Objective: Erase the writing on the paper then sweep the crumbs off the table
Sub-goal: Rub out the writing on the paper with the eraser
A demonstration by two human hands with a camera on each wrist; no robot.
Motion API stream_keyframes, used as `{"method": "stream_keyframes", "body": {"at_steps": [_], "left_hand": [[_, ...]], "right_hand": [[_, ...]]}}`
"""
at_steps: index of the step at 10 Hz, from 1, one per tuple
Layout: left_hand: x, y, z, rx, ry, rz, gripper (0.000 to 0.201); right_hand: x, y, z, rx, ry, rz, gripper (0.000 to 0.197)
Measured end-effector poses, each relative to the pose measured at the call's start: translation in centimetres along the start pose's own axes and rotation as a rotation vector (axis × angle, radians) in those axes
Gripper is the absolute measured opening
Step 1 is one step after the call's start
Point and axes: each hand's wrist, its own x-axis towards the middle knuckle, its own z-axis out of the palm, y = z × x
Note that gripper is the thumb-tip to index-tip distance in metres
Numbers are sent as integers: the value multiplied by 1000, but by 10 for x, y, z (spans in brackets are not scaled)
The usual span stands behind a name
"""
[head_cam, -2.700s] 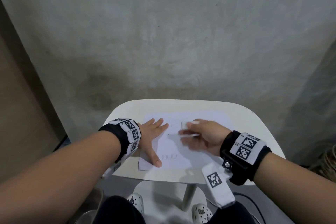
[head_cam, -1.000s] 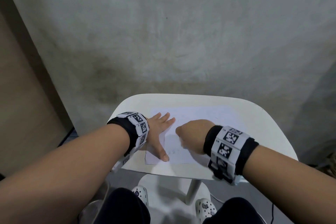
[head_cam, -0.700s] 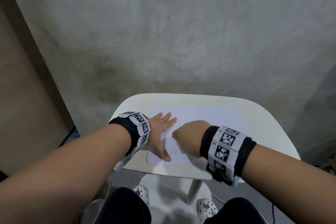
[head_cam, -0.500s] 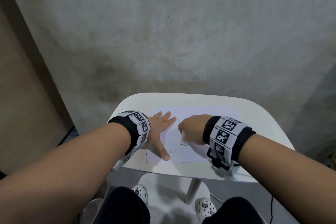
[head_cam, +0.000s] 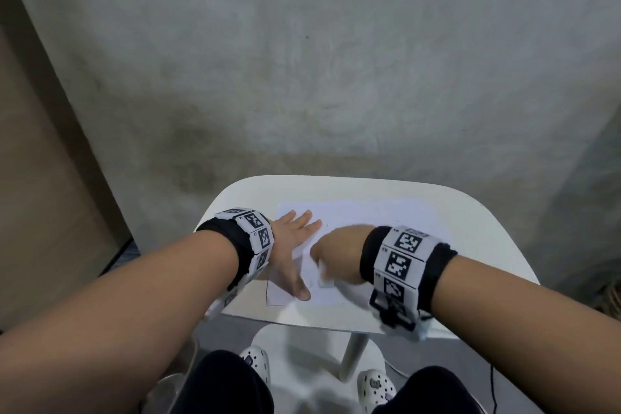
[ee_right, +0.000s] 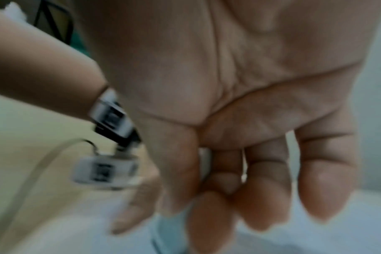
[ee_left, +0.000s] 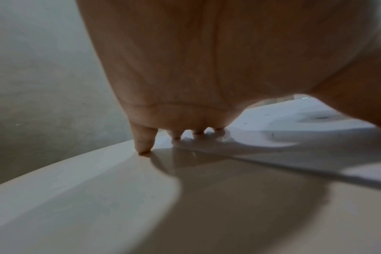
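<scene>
A white sheet of paper [head_cam: 369, 215] lies on the small white table [head_cam: 477, 245]. My left hand [head_cam: 292, 245] lies flat with spread fingers on the sheet's left edge, thumb toward the near corner. In the left wrist view its fingertips [ee_left: 144, 146] press down at the paper's edge [ee_left: 272, 147], and dark crumbs dot the sheet beyond. My right hand [head_cam: 336, 254] hovers over the near-left part of the sheet, blurred, and pinches a white eraser [head_cam: 324, 276] against the paper. In the right wrist view the curled fingers [ee_right: 261, 197] hide most of the eraser [ee_right: 168, 230].
A grey concrete wall stands right behind the table. A brown panel [head_cam: 40, 178] runs along the left. Under the table edge are the pedestal [head_cam: 349, 356], my dark-trousered knees and white clogs [head_cam: 376, 386]. A thin cable [head_cam: 492, 390] lies on the floor at right.
My right hand has rubbed the eraser back and forth over the near-left part of the paper, and the faint writing there has faded. The left hand has stayed flat in place.
</scene>
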Motion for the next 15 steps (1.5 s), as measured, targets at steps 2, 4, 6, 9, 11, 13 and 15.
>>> {"method": "stream_keyframes", "body": {"at_steps": [2, 4, 6, 9, 11, 13, 15], "left_hand": [[-1, 2, -2, 18, -16, -10, 134], [-4, 0, -3, -6, -14, -1, 134], [-5, 2, -5, -2, -13, 6, 134], [-4, 2, -5, -13, -17, 13, 133], [-10, -10, 0, -11, -11, 53, 135], [-16, -17, 6, -14, -25, 64, 134], [-11, -22, 15, -6, 13, 68, 134]], "right_hand": [[-6, -5, 4, 133, 55, -46, 32], [-3, 3, -6, 105, 49, 51, 34], [0, 0, -9, -17, 1, 55, 40], [7, 5, -8, 3, 11, 86, 38], [16, 14, -7, -23, -67, 102, 39], [8, 3, -10, 2, -1, 58, 32], [13, 2, -9, -50, 26, 77, 36]]}}
